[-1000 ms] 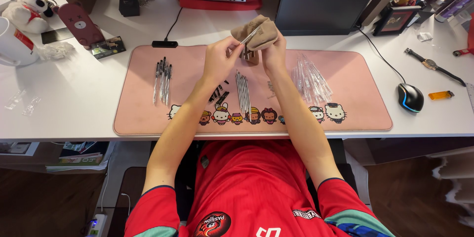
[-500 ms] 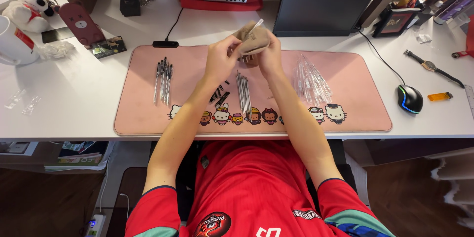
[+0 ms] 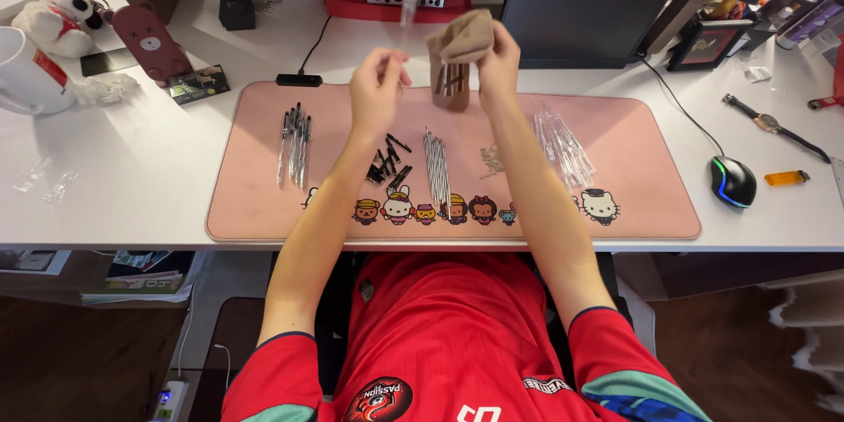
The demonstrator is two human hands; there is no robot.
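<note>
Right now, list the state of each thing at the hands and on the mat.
Pouch: held up in right hand, pens inside.
Left hand: raised, pinching a clear tube.
Pens: lying grouped on mat.
Refills: lying in a row.
Mouse: lit, off the mat.

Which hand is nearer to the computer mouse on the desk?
Right. The right hand holds up a brown pouch above the pink mat, on the mouse's side. The left hand is raised farther away, beyond the pouch.
</note>
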